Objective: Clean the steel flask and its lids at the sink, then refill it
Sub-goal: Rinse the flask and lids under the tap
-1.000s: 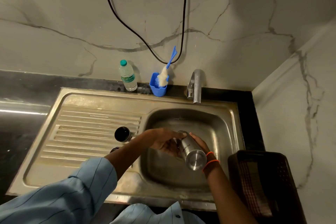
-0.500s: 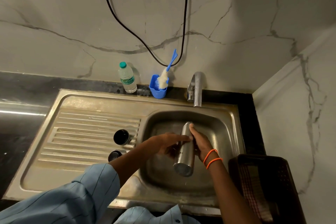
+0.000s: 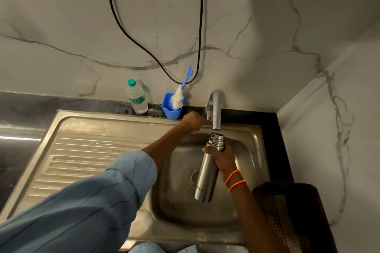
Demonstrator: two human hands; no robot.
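Our right hand (image 3: 223, 159) grips the open-mouthed steel flask (image 3: 206, 170) just under the tap (image 3: 214, 109), while our left hand (image 3: 193, 120), grip unclear, reaches its lever beside the blue cup (image 3: 170, 109) holding a brush (image 3: 180, 96).

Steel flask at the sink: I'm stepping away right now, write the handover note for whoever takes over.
Right hand grips the steel flask near its neck, open mouth right under the tap spout, over the sink basin.
Left hand is at the tap's lever; grip unclear.
No water visibly running.
Lids: off the flask and not in view, possibly behind the left sleeve.
Bottle brush sits in its blue holder.
Left: run water, rinse or fill, fit lids.
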